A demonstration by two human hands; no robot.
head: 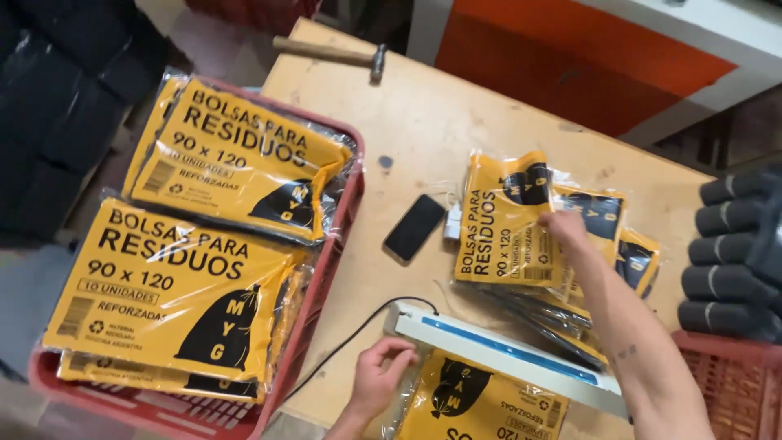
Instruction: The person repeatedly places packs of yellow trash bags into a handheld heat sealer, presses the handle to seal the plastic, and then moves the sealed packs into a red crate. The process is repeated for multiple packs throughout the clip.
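My right hand (pixel 564 232) reaches out over the wooden table (pixel 432 130) and grips the top yellow-and-black plastic packet (pixel 503 224) of a loose pile of such packets. My left hand (pixel 380 378) rests at the near edge, fingers curled on the clear edge of another yellow packet (pixel 476 405) that lies under the white-and-blue bar of a heat sealer (pixel 505 352). A black cable (pixel 350 338) runs from the sealer off the table's edge.
A red plastic crate (pixel 322 269) at the left holds stacks of finished yellow packets (pixel 175 285). A black phone (pixel 415 226) lies mid-table. A hammer (pixel 334 54) sits at the far edge. Rolled black bags (pixel 733 261) are stacked at the right above another red crate (pixel 737 383).
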